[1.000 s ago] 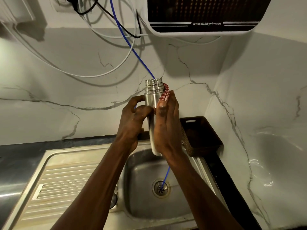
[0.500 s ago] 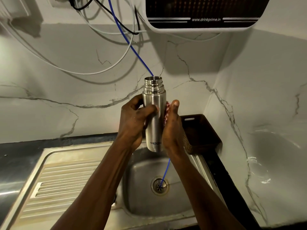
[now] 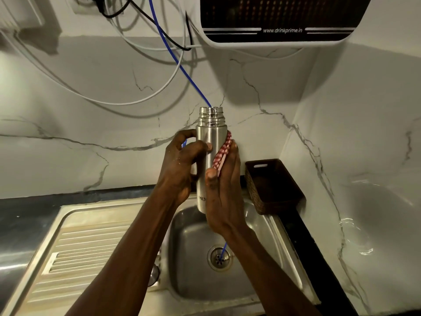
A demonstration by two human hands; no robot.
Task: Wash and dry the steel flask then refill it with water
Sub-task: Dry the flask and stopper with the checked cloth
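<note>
Above the sink (image 3: 268,226), left hand (image 3: 180,169) fingers curl round the upright flask (image 3: 210,137) — right hand (image 3: 224,190) presses a checked cloth (image 3: 222,152) against it, fingers straight and together.

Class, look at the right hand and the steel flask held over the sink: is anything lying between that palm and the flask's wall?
Yes. A red-and-white checked cloth lies between the right hand and the steel flask. The left hand holds the flask bare.
</note>
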